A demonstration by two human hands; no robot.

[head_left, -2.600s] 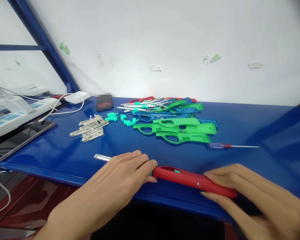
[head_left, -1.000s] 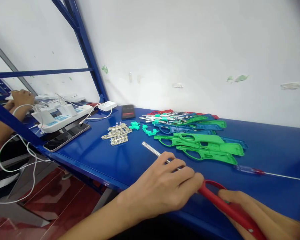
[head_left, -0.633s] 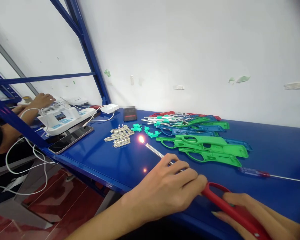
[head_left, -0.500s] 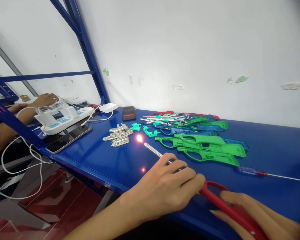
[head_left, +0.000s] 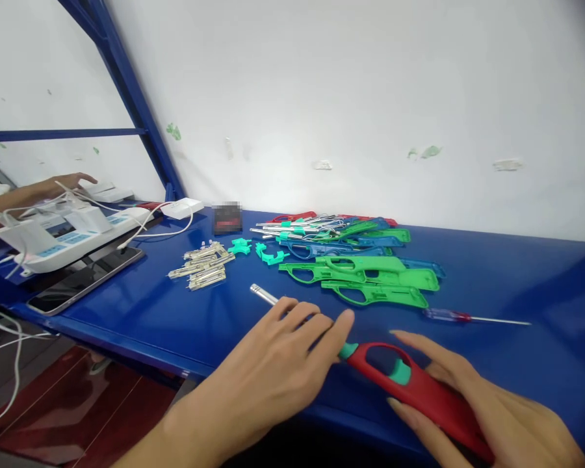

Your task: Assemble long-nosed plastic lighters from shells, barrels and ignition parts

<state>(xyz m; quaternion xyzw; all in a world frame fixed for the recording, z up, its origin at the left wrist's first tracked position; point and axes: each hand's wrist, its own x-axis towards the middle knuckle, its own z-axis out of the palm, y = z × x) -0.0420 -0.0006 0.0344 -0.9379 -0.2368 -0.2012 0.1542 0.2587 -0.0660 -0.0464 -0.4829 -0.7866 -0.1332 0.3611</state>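
Head view: left hand (head_left: pixel 292 357) curls round the metal tube (head_left: pixel 264 295) of the red utility lighter (head_left: pixel 424 390) toward ten o'clock, right hand (head_left: pixel 502 409) loosely pinches its handle (head_left: pixel 448 413) toward four, long axis joining both.

Red lighter body (head_left: pixel 443 404): smooth plastic, low sheen. Tube (head_left: pixel 262 294): shiny metal. Tabletop (head_left: pixel 141 318): smooth, glossy. Green shells (head_left: pixel 385 295): plastic. Screwdriver handle (head_left: pixel 443 315): clear plastic.
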